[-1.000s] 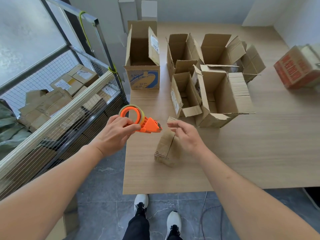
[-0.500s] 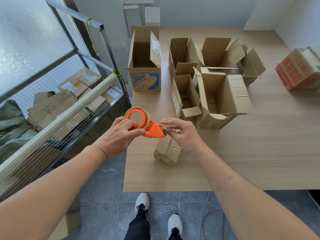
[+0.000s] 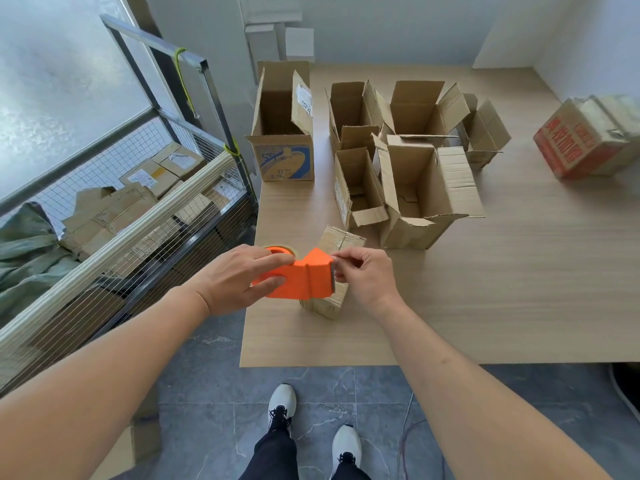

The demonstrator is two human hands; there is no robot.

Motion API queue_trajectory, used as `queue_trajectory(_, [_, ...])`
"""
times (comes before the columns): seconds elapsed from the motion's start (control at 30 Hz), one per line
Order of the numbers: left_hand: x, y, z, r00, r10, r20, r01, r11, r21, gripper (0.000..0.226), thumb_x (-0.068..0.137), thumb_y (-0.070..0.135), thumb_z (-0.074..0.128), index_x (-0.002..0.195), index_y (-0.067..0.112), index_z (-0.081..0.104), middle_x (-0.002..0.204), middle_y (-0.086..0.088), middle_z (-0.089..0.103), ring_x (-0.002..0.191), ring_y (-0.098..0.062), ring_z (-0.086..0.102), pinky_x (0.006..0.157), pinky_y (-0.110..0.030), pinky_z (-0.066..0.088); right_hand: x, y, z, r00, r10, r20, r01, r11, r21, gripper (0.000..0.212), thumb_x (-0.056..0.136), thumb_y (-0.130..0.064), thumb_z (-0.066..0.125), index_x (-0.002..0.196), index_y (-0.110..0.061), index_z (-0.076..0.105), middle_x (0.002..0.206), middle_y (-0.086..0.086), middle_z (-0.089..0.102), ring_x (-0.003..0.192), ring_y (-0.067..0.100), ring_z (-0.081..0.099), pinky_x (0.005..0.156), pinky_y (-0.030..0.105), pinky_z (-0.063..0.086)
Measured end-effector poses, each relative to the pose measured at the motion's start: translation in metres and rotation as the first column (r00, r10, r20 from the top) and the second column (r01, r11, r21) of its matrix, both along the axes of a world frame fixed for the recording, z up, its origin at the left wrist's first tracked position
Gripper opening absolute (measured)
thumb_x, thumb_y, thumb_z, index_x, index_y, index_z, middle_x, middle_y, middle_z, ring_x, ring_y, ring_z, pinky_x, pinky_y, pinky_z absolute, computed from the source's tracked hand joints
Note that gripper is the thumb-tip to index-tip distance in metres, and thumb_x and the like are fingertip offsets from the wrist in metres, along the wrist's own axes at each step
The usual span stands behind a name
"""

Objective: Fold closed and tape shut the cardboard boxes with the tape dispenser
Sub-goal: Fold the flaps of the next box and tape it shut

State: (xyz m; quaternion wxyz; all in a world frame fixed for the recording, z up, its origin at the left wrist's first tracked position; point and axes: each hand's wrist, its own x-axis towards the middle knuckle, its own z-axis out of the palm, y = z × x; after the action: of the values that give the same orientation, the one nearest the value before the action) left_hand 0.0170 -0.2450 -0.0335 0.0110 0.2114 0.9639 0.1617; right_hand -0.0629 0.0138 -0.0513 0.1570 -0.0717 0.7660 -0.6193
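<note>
There was only one view, from a wide-angle camera on the person's head. It looked forward and steeply down, so the wooden table [image 3: 485, 289] filled the middle, the person's own shoes [image 3: 282, 403] showed at the bottom edge, and the wire cage [image 3: 121, 209] curved away at left.

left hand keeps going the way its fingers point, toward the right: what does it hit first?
Probably the right hand, pinching at the cutter end of the orange tape dispenser that the left hand holds. Depth unclear.
</note>
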Motion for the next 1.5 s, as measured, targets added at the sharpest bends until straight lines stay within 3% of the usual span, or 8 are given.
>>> queue_trajectory(0.2, [0.020, 0.004, -0.004, 0.996, 0.076, 0.046, -0.078, 0.996, 0.038, 0.048, 0.099, 0.074, 0.029, 0.140, 0.050, 0.032, 0.102, 0.009, 0.066, 0.082, -0.016, 0.060, 0.072, -0.035, 0.051, 0.028, 0.007, -0.011, 0.991, -0.104, 0.084, 0.099, 0.993, 0.062, 0.012, 0.088, -0.004, 0.077, 0.079, -0.011, 0.079, 0.072, 0.015, 0.073, 0.058, 0.013, 0.063, 0.067, 0.041, 0.064])
queue_trajectory(0.33, [0.022, -0.012, -0.005, 0.990, 0.067, 0.124, -0.073, 0.997, 0.039, 0.051, 0.097, 0.077, 0.032, 0.140, 0.049, 0.037, 0.102, 0.012, 0.066, 0.081, -0.008, 0.059, 0.074, -0.036, 0.054, 0.044, 0.015, -0.023, 0.969, -0.237, 0.063, 0.224, 0.960, 0.169, 0.018, 0.086, -0.011, 0.080, 0.071, -0.021, 0.078, 0.063, 0.003, 0.072, 0.053, 0.011, 0.065, 0.070, 0.047, 0.063])
queue_trajectory(0.6, [0.001, -0.039, -0.025, 0.976, -0.023, 0.217, 0.009, 0.998, 0.065, 0.050, 0.098, 0.066, 0.042, 0.139, 0.038, 0.050, 0.101, 0.007, 0.067, 0.083, -0.013, 0.062, 0.077, -0.035, 0.052, 0.068, 0.015, -0.049, 0.934, -0.354, -0.052, 0.351, 0.878, 0.326, 0.008, 0.083, -0.024, 0.083, 0.078, -0.029, 0.082, 0.070, -0.014, 0.074, 0.064, 0.010, 0.068, 0.077, 0.039, 0.061])
queue_trajectory(0.73, [-0.017, -0.047, -0.039, 0.957, -0.041, 0.287, 0.003, 0.991, 0.134, 0.039, 0.100, 0.051, 0.055, 0.137, 0.038, 0.053, 0.106, 0.007, 0.069, 0.087, -0.015, 0.065, 0.077, -0.034, 0.053, 0.069, 0.008, -0.059, 0.907, -0.413, -0.088, 0.415, 0.831, 0.371, 0.005, 0.084, -0.027, 0.082, 0.087, -0.024, 0.084, 0.072, -0.006, 0.076, 0.069, 0.011, 0.067, 0.079, 0.032, 0.058])
queue_trajectory(1.0, [-0.044, -0.051, -0.053, 0.938, -0.079, 0.336, 0.030, 0.989, 0.147, 0.040, 0.096, 0.058, 0.051, 0.133, 0.043, 0.053, 0.105, 0.016, 0.066, 0.090, -0.004, 0.064, 0.075, -0.027, 0.051, 0.062, 0.005, -0.072, 0.901, -0.428, -0.065, 0.415, 0.811, 0.413, 0.014, 0.085, -0.032, 0.082, 0.095, -0.022, 0.084, 0.080, 0.000, 0.078, 0.079, 0.015, 0.071, 0.085, 0.026, 0.055])
queue_trajectory(1.27, [-0.051, -0.053, -0.058, 0.921, -0.119, 0.370, 0.072, 0.988, 0.140, 0.044, 0.097, 0.058, 0.049, 0.136, 0.039, 0.054, 0.115, 0.016, 0.067, 0.096, 0.001, 0.062, 0.077, -0.018, 0.045, 0.063, 0.009, -0.079, 0.897, -0.439, 0.048, 0.398, 0.851, 0.343, 0.014, 0.082, -0.034, 0.084, 0.092, -0.025, 0.084, 0.060, -0.013, 0.069, 0.061, 0.011, 0.065, 0.083, 0.035, 0.058])
queue_trajectory(1.37, [-0.051, -0.052, -0.058, 0.918, -0.123, 0.376, 0.073, 0.987, 0.146, 0.045, 0.098, 0.056, 0.051, 0.138, 0.036, 0.056, 0.120, 0.016, 0.067, 0.099, -0.001, 0.062, 0.080, -0.017, 0.044, 0.066, 0.009, -0.080, 0.858, -0.489, 0.158, 0.439, 0.857, 0.272, 0.022, 0.080, -0.035, 0.087, 0.099, -0.026, 0.081, 0.069, -0.007, 0.075, 0.061, 0.021, 0.071, 0.079, 0.043, 0.061])
queue_trajectory(1.5, [-0.052, -0.049, -0.057, 0.900, -0.150, 0.408, 0.110, 0.987, 0.120, 0.041, 0.100, 0.049, 0.056, 0.139, 0.036, 0.057, 0.122, 0.022, 0.065, 0.105, -0.002, 0.062, 0.086, -0.022, 0.047, 0.065, 0.012, -0.085, 0.829, -0.484, 0.279, 0.446, 0.875, 0.190, 0.041, 0.078, -0.040, 0.088, 0.114, -0.027, 0.074, 0.081, -0.008, 0.077, 0.069, 0.009, 0.067, 0.082, 0.047, 0.061])
